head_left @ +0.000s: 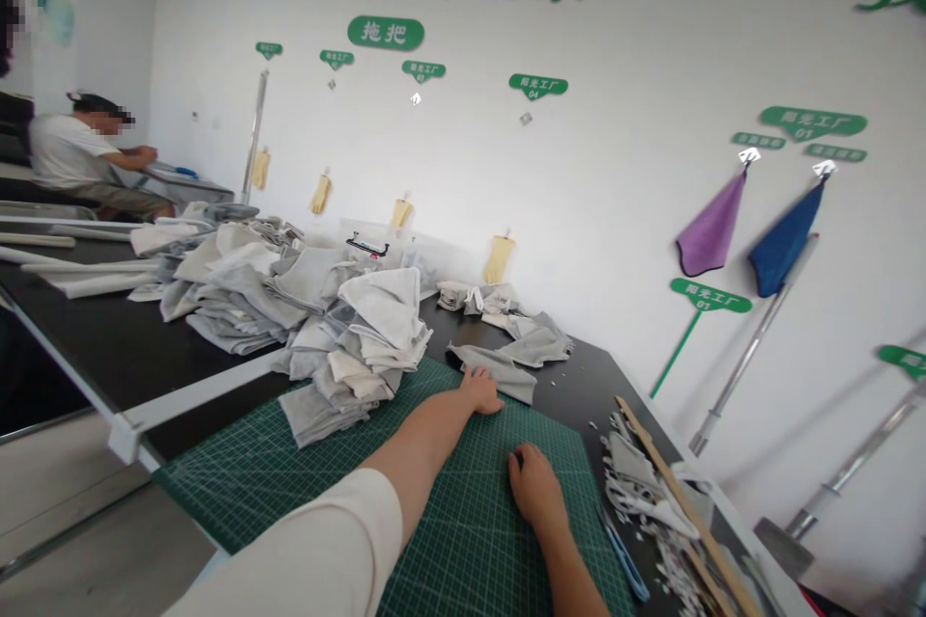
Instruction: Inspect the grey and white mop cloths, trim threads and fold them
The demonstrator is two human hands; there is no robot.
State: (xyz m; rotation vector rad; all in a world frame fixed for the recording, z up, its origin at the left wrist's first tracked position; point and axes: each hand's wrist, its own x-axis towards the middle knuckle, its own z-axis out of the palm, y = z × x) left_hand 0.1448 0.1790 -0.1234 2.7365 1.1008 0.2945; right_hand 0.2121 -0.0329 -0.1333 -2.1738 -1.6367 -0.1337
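Observation:
My left hand (481, 390) reaches forward to the far edge of the green cutting mat (463, 482). Its fingers are stretched out and lie on a flat grey cloth piece (510, 376). Closer to me, my right hand (535, 482) rests on the mat with its fingers curled in; nothing shows in it, and its palm is hidden. To the left of my left hand rises a big heap of grey and off-white cloth pieces (383, 308), partly lying on the mat. A slim blue tool (628, 559), kind unclear, lies by the mat's right edge.
Cloth scraps (629, 463) and a long wooden strip (680, 492) line the table's right side. Folded cloths (474, 297) and a clear plastic box (434, 255) stand at the back. Poles (752, 357) lean on the wall. A person (87, 154) sits far left.

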